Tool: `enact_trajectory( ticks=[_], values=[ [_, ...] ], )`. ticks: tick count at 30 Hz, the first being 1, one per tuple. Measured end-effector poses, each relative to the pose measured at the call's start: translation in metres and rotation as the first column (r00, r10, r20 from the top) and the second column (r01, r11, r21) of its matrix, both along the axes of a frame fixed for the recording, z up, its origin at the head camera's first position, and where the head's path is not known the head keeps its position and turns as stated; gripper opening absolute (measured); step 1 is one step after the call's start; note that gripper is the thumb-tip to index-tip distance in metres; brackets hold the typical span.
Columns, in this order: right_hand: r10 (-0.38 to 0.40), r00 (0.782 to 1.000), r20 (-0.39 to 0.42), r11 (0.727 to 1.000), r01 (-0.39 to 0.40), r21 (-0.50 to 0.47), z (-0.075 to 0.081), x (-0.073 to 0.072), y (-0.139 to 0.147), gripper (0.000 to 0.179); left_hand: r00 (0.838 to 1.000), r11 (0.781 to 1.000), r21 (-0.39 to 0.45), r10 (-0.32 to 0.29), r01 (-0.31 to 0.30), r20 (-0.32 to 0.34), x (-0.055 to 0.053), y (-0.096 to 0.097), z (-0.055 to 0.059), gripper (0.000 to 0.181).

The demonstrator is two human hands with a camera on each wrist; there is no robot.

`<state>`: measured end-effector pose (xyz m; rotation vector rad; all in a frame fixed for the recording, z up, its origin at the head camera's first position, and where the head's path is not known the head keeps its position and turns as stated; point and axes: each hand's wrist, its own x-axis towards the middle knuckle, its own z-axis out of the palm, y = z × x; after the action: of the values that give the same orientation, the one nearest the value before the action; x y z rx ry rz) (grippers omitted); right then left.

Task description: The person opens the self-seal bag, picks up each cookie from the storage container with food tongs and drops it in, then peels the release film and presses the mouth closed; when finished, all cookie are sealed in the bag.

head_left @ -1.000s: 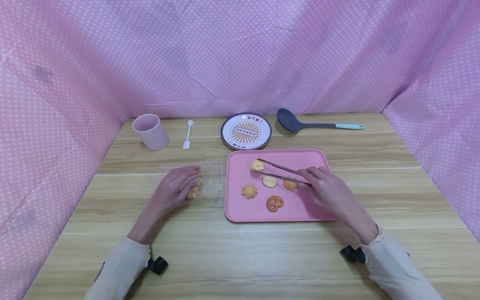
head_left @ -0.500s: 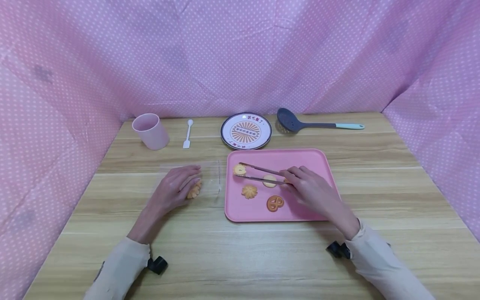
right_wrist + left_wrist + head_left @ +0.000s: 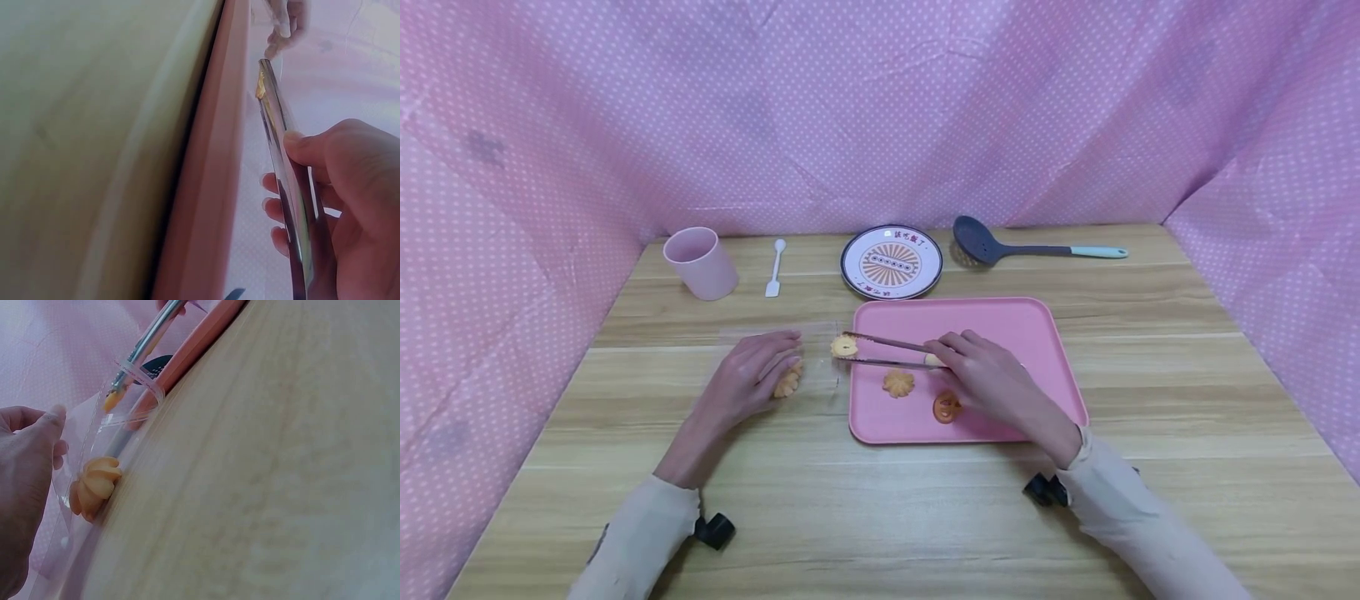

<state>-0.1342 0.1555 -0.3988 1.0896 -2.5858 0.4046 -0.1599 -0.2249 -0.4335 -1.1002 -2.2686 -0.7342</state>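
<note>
My left hand (image 3: 747, 375) pinches the upper side of a clear plastic bag (image 3: 820, 342), and the bag's mouth gapes toward the tray in the left wrist view. A ridged, flower-shaped cookie (image 3: 95, 487) lies inside the bag. With my right hand (image 3: 992, 379) I grip metal tongs (image 3: 278, 119), whose tips squeeze a pale ring-shaped cookie (image 3: 844, 347) at the bag's mouth, over the tray's left edge. On the pink tray (image 3: 1000, 315) are a flower-shaped cookie (image 3: 898, 383) and a pretzel-shaped cookie (image 3: 946, 407). A pale round cookie (image 3: 933, 360) is partly hidden by my right hand.
Behind the tray lies a patterned plate (image 3: 891, 262), with a dark slotted spoon (image 3: 981, 242) to its right. A pink cup (image 3: 702, 265) and a small white spatula-ended stirrer (image 3: 776, 268) are at the back left. Pink dotted cloth (image 3: 880, 108) hangs behind the table.
My right hand has carried the tongs and the ring-shaped cookie leftward across the tray to the bag's mouth. My left hand has stayed in place on the bag.
</note>
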Motion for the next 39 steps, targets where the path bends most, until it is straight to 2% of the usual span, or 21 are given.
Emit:
enact_trajectory(
  ticks=[13,21,29,39],
  values=[
    [0.028,0.998,0.061,0.999,-0.029,0.020,0.003,-0.003,-0.029,0.034,1.000,1.000,0.014,-0.007,0.007,-0.004,0.000,0.000,-0.001,0.023],
    [0.060,0.996,0.071,0.998,-0.061,0.013,0.000,-0.007,-0.045,0.032,1.000,1.000,0.022,0.003,-0.003,-0.009,-0.001,-0.001,-0.002,0.042],
    [0.030,0.992,0.124,0.999,-0.031,0.006,-0.001,-0.009,-0.058,0.031,1.000,1.000,0.020,0.017,-0.017,0.001,-0.001,-0.001,-0.002,0.043],
    [0.021,0.990,0.140,1.000,-0.021,-0.003,-0.005,-0.009,-0.067,0.031,1.000,1.000,0.009,0.024,-0.024,0.017,0.001,-0.001,-0.001,0.044]
  ],
)
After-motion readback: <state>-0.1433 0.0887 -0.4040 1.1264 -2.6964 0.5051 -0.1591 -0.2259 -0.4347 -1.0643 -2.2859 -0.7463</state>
